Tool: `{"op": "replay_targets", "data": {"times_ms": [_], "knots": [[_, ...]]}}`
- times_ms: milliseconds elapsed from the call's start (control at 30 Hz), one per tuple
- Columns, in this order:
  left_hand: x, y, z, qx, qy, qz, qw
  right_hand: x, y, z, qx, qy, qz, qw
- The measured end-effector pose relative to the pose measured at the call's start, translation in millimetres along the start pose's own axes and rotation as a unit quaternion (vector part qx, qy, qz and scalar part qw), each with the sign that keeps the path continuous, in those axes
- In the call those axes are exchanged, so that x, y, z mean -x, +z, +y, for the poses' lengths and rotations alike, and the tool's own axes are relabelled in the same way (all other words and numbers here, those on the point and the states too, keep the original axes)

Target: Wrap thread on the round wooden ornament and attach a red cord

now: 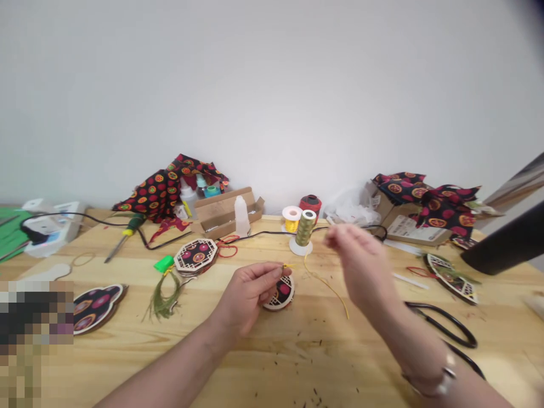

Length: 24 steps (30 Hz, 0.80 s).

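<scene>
Over the wooden table [340,365], the right hand [361,258] is hanging well apart from the left hand [250,289], its blurred fingertips bunching; I cannot tell whether they are gripping anything. The round ornament [284,291] is sitting just right of the left hand, the nearer one, showing no long axis. Between it and the right hand, a yellow cord [326,283] is slanting down rightward. The left finger and thumb are pinching a yellow tie [288,266] above the ornament.
</scene>
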<state>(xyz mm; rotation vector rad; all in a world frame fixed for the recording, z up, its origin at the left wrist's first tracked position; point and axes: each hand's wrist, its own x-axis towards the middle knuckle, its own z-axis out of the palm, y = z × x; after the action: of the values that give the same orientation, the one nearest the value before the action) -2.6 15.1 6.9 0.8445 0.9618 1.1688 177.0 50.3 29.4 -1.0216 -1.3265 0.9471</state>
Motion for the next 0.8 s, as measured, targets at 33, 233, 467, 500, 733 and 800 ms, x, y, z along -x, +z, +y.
{"op": "replay_targets", "data": {"times_ms": [33, 233, 467, 500, 733, 800], "knots": [[0, 0.1, 0, -0.002, 0.001, 0.001, 1.000, 1, 6, 5, -0.026, 0.022, -0.004, 0.999], [0, 0.4, 0, -0.013, 0.007, -0.002, 1.000, 18, 34, 34, -0.206, 0.107, -0.128, 0.964], [3, 2.8, 0, -0.030, 0.013, -0.011, 0.999, 33, 28, 28, -0.208, 0.127, -0.226, 0.943], [3, 3.1, 0, -0.030, 0.010, -0.009, 0.999, 33, 27, 26, -0.187, 0.125, -0.227, 0.948], [3, 3.6, -1, -0.042, 0.017, -0.010, 0.999, 31, 27, 22, -0.055, 0.028, -0.180, 0.982], [3, 3.7, -1, -0.051, 0.020, -0.012, 0.998, 30, 27, 22, -0.037, 0.005, -0.150, 0.988]]}}
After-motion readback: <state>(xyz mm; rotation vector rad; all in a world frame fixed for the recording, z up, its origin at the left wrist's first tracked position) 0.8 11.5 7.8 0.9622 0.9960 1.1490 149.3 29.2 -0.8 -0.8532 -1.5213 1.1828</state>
